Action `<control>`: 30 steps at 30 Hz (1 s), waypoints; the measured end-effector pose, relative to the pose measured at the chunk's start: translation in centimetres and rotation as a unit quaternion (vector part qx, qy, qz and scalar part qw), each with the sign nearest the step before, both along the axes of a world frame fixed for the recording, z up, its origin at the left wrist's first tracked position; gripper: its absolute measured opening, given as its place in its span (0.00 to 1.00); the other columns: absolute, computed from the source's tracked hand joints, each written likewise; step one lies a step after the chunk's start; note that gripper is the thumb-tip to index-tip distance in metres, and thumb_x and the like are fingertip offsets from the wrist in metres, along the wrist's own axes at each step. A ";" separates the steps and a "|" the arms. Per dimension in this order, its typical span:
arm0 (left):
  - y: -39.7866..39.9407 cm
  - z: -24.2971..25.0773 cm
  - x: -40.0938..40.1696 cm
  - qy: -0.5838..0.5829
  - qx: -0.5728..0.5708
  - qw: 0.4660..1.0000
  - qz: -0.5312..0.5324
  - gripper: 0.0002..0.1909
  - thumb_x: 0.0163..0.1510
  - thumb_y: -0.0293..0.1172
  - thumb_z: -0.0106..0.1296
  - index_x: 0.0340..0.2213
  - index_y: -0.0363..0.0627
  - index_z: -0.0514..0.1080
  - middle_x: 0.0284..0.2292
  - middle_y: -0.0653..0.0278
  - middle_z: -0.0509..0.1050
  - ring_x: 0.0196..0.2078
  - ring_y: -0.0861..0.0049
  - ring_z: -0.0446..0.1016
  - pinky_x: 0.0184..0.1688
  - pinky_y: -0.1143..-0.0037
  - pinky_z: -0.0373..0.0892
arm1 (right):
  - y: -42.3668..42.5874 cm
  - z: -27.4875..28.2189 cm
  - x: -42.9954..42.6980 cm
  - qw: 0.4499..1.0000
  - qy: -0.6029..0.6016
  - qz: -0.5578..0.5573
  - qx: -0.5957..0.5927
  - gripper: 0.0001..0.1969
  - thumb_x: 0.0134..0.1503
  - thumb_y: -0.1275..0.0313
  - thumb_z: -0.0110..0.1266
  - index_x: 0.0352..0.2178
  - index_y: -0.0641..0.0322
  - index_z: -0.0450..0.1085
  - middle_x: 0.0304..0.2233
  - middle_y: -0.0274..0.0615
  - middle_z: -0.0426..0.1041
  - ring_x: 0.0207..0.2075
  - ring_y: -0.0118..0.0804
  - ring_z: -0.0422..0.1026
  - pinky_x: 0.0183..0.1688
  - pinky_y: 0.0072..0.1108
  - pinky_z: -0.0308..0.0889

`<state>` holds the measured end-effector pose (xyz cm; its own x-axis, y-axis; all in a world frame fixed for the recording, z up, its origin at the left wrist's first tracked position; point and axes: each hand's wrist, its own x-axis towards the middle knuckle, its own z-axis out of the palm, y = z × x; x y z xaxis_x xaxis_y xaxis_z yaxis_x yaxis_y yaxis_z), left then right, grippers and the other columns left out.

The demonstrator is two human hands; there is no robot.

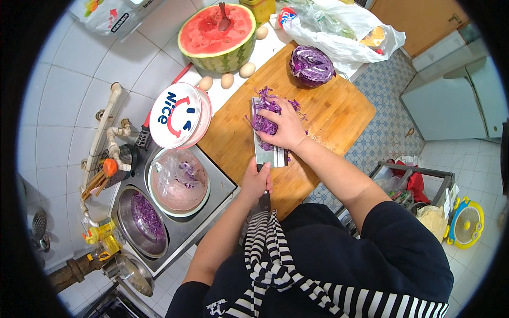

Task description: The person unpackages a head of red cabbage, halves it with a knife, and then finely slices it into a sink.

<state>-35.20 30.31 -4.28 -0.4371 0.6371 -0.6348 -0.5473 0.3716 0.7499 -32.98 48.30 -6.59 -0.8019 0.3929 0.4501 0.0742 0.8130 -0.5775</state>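
Observation:
A cleaver (280,158) lies flat over the wooden cutting board (342,115), its blade carrying shredded red cabbage (264,123). My left hand (256,181) is closed around its black handle. My right hand (287,125) curls over the shreds, holding them against the blade. Loose shreds lie on the board near my fingers. Half a red cabbage (312,66) rests cut face up at the board's far end. More shredded cabbage sits in a steel bowl (121,202) at the left. Beside it, a pink basin (201,198) holds a clear plastic bag with some cabbage bits.
A cut watermelon (214,37) with a spoon in it stands behind the board, beside several eggs (227,80). White plastic bags (338,51) of food crowd the far right. Lidded bowls (175,115) stand at the board's left edge, near a utensil holder (129,157).

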 end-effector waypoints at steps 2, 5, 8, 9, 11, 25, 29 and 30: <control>0.0 0.8 0.0 -0.039 0.019 0.999 -0.006 0.06 0.58 0.32 0.41 0.36 0.47 0.57 0.15 0.68 0.59 0.11 0.82 0.58 0.13 0.78 0.61 | 0.0 0.2 0.3 1.000 0.018 -0.012 -0.003 0.23 0.35 0.61 0.63 0.37 0.50 0.70 0.47 0.51 0.61 0.49 0.57 0.59 0.52 0.38 0.57; -0.6 1.0 0.2 -0.094 0.076 0.993 0.006 0.06 0.58 0.32 0.41 0.36 0.48 0.57 0.16 0.68 0.59 0.12 0.82 0.58 0.13 0.77 0.61 | -0.2 2.7 0.7 1.000 -0.012 -0.009 0.020 0.23 0.35 0.61 0.63 0.37 0.51 0.70 0.47 0.51 0.61 0.49 0.56 0.58 0.52 0.37 0.57; -1.4 2.4 0.6 -0.102 0.121 0.987 0.012 0.07 0.58 0.32 0.41 0.38 0.49 0.57 0.16 0.68 0.59 0.12 0.82 0.58 0.14 0.77 0.61 | -1.1 5.9 0.8 0.998 -0.033 -0.009 0.051 0.23 0.35 0.61 0.62 0.37 0.51 0.70 0.47 0.51 0.61 0.51 0.55 0.57 0.52 0.36 0.57; -2.1 2.7 0.5 -0.107 0.132 0.985 0.019 0.07 0.58 0.31 0.41 0.38 0.49 0.57 0.16 0.68 0.59 0.12 0.82 0.58 0.14 0.77 0.61 | -1.9 6.8 0.6 0.997 -0.041 -0.009 0.063 0.23 0.35 0.62 0.62 0.37 0.51 0.71 0.47 0.50 0.61 0.51 0.55 0.57 0.53 0.36 0.57; -4.1 3.4 0.0 -0.106 0.166 0.980 0.020 0.08 0.58 0.32 0.41 0.39 0.48 0.57 0.16 0.68 0.59 0.12 0.82 0.58 0.14 0.78 0.62 | -3.7 8.6 -0.1 0.996 -0.018 0.007 0.085 0.22 0.34 0.61 0.61 0.35 0.50 0.71 0.46 0.54 0.62 0.50 0.57 0.59 0.52 0.38 0.58; -39.8 8.2 -5.2 -0.035 0.122 0.968 0.215 0.13 0.58 0.30 0.38 0.46 0.47 0.54 0.15 0.69 0.58 0.13 0.83 0.57 0.15 0.77 0.61 | -39.7 10.2 -13.2 0.974 0.031 0.220 0.052 0.24 0.33 0.62 0.62 0.37 0.51 0.70 0.46 0.54 0.61 0.50 0.58 0.58 0.52 0.39 0.57; -47.4 7.2 -7.6 0.077 0.055 0.959 0.268 0.08 0.58 0.30 0.39 0.40 0.45 0.57 0.15 0.69 0.60 0.12 0.84 0.58 0.13 0.80 0.60 | -48.5 6.9 -18.6 0.947 0.058 0.310 -0.060 0.25 0.36 0.63 0.63 0.40 0.53 0.69 0.47 0.53 0.61 0.49 0.54 0.60 0.51 0.34 0.58; -48.5 7.4 -8.6 0.098 0.009 0.956 0.277 0.07 0.58 0.31 0.40 0.37 0.43 0.57 0.15 0.69 0.60 0.12 0.83 0.59 0.13 0.80 0.60 | -50.2 5.5 -19.9 0.941 0.049 0.321 -0.100 0.26 0.38 0.63 0.63 0.41 0.53 0.68 0.48 0.53 0.60 0.50 0.54 0.60 0.52 0.34 0.58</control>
<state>-43.76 -18.23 3.10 -0.8205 0.2835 -0.4964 -0.5039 0.0517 0.8622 -52.89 -1.91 -1.09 -0.8611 -0.0733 0.5032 -0.4566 0.5471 -0.7016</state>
